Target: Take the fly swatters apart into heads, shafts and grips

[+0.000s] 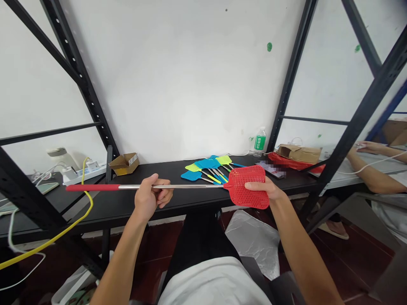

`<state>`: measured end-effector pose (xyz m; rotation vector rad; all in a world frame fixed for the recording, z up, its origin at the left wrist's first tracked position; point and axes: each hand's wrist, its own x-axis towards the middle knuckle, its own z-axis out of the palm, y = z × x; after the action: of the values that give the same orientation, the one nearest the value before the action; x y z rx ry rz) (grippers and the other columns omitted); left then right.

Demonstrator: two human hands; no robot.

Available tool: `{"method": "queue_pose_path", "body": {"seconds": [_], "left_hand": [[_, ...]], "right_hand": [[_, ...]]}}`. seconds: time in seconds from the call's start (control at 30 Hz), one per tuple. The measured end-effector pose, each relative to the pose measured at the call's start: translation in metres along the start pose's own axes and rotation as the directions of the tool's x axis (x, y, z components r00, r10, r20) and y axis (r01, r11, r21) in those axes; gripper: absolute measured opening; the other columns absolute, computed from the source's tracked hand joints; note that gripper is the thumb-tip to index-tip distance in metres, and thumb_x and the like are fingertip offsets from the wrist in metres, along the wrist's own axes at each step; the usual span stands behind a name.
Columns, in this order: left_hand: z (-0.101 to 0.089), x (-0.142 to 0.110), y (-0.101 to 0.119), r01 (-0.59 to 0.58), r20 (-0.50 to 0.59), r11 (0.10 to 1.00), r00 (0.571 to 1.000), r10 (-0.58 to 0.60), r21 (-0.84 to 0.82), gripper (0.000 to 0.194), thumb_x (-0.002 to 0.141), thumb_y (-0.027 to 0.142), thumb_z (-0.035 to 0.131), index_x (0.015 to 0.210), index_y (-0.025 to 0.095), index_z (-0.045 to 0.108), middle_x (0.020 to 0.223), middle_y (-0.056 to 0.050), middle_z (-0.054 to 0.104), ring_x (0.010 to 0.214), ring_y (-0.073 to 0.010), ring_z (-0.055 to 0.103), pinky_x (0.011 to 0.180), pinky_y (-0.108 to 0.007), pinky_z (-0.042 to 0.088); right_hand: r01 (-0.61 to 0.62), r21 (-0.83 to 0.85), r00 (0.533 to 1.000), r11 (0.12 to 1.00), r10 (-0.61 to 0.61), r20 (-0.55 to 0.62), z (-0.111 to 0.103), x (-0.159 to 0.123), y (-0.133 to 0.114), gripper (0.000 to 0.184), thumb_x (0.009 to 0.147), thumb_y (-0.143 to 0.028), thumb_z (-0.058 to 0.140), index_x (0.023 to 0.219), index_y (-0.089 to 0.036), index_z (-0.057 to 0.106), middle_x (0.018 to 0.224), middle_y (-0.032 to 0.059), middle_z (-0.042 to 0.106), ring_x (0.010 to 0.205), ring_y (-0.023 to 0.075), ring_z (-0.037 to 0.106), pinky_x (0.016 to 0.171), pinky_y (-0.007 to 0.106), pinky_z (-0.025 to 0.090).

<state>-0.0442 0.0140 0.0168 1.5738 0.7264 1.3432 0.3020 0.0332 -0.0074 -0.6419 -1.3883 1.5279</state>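
Head view: a red fly swatter is held level at the near side of a black table, its rod wrapped by the curled left hand, its mesh head pinched by the right hand, thumb in front; bending is probably best avoided by aligning both grips. Farther off, blue and yellow-green swatters are piled.

A red fly swatter is held nearly level, off the counter, its length running left to right. At the right end, its flat, perforated head is roughly square with rounded corners, one broad face showing. A long, straight, silvery shaft joins it to a slim, smooth red grip at the far left end.
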Motion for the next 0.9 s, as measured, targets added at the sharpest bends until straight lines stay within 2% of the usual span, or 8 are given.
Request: {"method": "queue_pose_path", "body": {"seconds": [0.27,0.47,0.7,0.9], "left_hand": [[0.007,-0.001,-0.004,0.022,0.031,1.000,0.999,-0.022,0.000,0.056,0.096,0.049,0.029,0.047,0.022,0.039,0.041,0.002,0.027,0.037,-0.0118,0.028,0.045,-0.029,0.021],[0.010,0.000,-0.007,0.011,0.051,0.999,0.999,-0.010,-0.032,0.057,0.096,0.049,0.029,0.047,0.022,0.039,0.041,0.002,0.027,0.036,-0.0115,0.027,0.045,-0.029,0.020],[0.015,0.001,-0.013,-0.005,0.069,0.998,0.998,0.009,-0.062,0.058,0.097,0.049,0.029,0.047,0.021,0.039,0.041,0.001,0.029,0.035,-0.0115,0.028,0.044,-0.029,0.019],[0.015,0.001,-0.013,-0.012,0.058,0.999,0.998,0.015,-0.042,0.059,0.097,0.050,0.027,0.047,0.022,0.039,0.040,0.001,0.029,0.035,-0.0119,0.028,0.044,-0.029,0.019]], "right_hand": [[0.003,0.025,0.999,1.000,-0.004,0.040,0.001,0.005,0.007,0.033,0.072,-0.033,0.086,0.098,-0.016,0.077,0.090,0.0059,0.077,0.078,0.0220,0.072,0.067,0.033,0.059],[-0.024,0.031,1.000,0.999,0.025,-0.003,0.000,0.002,0.004,0.035,0.069,-0.032,0.087,0.099,-0.017,0.077,0.089,0.0063,0.078,0.077,0.0226,0.073,0.068,0.034,0.059],[-0.023,0.036,0.999,0.999,0.024,-0.043,0.012,0.002,0.001,0.038,0.065,-0.030,0.089,0.099,-0.018,0.078,0.086,0.0052,0.077,0.075,0.0227,0.072,0.067,0.034,0.058],[-0.030,0.025,1.000,0.999,0.030,-0.004,0.016,0.004,0.003,0.043,0.067,-0.030,0.088,0.107,-0.017,0.076,0.093,0.0075,0.078,0.081,0.0253,0.073,0.071,0.037,0.060]]}}
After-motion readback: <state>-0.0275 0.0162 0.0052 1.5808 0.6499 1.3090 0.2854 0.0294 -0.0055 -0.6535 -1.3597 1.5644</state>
